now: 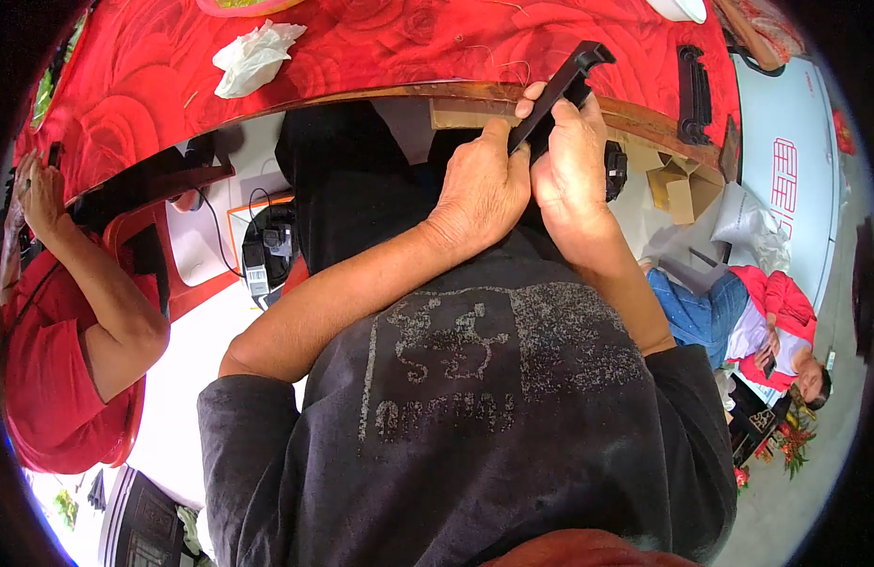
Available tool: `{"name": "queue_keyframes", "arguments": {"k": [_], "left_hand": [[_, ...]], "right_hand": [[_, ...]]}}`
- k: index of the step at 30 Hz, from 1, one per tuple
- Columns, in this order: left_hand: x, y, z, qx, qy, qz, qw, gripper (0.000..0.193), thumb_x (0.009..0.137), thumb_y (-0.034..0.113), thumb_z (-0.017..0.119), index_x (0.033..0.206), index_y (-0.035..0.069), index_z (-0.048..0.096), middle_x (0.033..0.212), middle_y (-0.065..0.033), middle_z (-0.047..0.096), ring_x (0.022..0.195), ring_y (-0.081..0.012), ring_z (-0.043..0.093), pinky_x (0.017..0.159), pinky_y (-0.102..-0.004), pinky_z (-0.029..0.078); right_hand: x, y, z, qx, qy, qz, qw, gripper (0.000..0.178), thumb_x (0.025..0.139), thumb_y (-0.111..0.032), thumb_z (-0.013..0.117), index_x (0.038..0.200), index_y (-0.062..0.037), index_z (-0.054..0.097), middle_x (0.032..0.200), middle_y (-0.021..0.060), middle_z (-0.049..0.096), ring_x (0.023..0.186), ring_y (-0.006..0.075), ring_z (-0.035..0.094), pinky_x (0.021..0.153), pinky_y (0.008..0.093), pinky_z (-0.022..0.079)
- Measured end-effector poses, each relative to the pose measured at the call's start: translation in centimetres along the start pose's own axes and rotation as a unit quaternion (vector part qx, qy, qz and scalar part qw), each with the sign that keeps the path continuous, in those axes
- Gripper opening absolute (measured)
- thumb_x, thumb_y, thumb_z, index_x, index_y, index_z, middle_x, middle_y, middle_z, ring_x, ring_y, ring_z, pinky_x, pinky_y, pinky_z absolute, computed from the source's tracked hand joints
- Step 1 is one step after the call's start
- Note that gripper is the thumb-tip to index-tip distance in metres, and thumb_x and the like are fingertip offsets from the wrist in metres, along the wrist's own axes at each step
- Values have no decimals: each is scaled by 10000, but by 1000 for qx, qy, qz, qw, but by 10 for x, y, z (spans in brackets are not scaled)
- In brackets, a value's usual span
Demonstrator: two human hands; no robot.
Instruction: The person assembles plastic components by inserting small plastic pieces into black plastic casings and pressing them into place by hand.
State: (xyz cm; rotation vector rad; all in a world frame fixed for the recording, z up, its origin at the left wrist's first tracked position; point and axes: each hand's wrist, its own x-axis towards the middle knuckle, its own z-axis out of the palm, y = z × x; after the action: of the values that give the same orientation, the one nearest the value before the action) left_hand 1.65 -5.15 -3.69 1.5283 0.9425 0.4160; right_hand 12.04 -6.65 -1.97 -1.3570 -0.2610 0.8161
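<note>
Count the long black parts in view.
2: the held black part, in the left hand and right hand; a second black part on the red tablecloth, toward its right end. Others may be hidden.

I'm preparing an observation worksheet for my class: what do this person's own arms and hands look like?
The left hand and right hand are bare, with no gloves, watches or cables showing; the forearms are bare too. The left sleeve and right sleeve are dark, short and loose, ending near the elbows, without visible markings.
</note>
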Motion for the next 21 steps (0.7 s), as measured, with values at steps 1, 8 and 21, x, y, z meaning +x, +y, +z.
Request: {"name": "queue_keyframes", "arguments": {"k": [1,8,21], "left_hand": [[0,1,0,0,0,-1,1000,251,923,140,512,1069,-64,515,890,-361,594,928,-503,589,763,-502,471],[0,2,1,39,9,24,999,253,913,161,519,970,-84,495,782,-335,610,816,-495,617,762,-547,478],[6,0,1,46,3,11,999,226,916,152,504,994,-59,506,844,-348,596,891,-512,585,756,-515,462]], "right_hand": [[0,0,0,4,1,-2,1000,91,908,20,409,941,-10,488,782,87,582,666,181,555,653,319,480],[-1,-1,2,14,-14,-13,1000,105,905,31,401,939,-18,488,778,80,581,658,172,544,651,314,470],[13,6,-1,35,-18,-2,999,115,891,30,391,949,-12,482,778,90,584,659,186,546,648,315,472]]}}
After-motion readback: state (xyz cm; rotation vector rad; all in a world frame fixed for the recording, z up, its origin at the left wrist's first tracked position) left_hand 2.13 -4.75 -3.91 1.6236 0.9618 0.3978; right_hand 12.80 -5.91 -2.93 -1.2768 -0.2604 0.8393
